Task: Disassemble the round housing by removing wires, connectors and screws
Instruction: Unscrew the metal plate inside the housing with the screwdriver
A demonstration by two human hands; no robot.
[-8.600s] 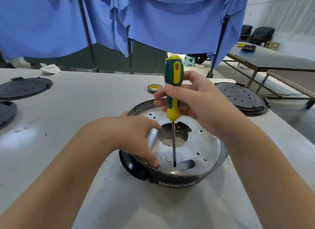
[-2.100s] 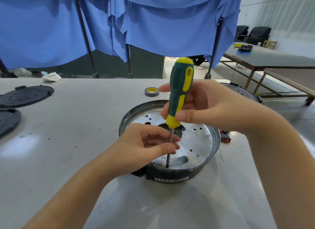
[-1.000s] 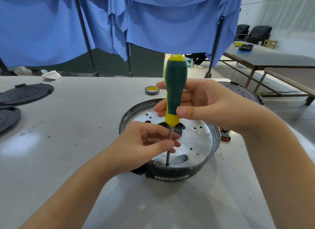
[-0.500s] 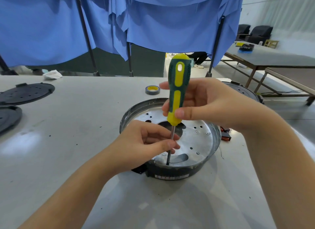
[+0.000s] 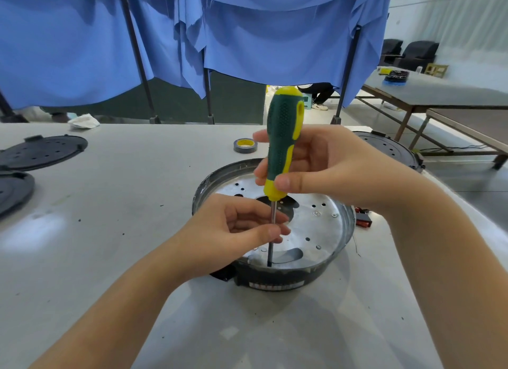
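Centre of frame, lower middle: round housing [image 5: 324, 225], black rim, shiny perforated metal plate inside, sits flat on the grey table [image 5: 137, 203].
Housing detail: big cut-out hole mid-plate, smaller oval cut-out near front edge, small screws dotted on right part of plate, label strip on front wall.
Screwdriver [image 5: 283, 146]: green/yellow handle, near upright, top leaning slightly right; shaft runs down to plate near front rim, tip at edge of the oval cut-out. Can't tell if tip sits in a screw.
Right hand [image 5: 338, 170]: comes in from right of frame, fingers and thumb wrapped round lower handle, holding it firmly.
Left hand [image 5: 233, 228]: comes in from lower left, over left half of housing, thumb and fingertips pinching the bare metal shaft mid-length.
Just right of housing: small red-and-black part [image 5: 362, 221] on table, thin wire beside it; partly hidden by right wrist.
Behind housing, centre: tape roll [image 5: 245, 145], grey with yellow core, lying flat.
Right of frame, behind right hand: black round cover [image 5: 390, 148] with holes, mostly hidden.
Left edge: two more black round covers [image 5: 41, 151], one further back, one cut by frame edge.
Upper left, table's far edge: crumpled white cloth [image 5: 83, 120].
Top of frame: blue curtains [image 5: 247, 33] on dark poles.
Upper right: second table [image 5: 439, 93], dark chairs behind it.
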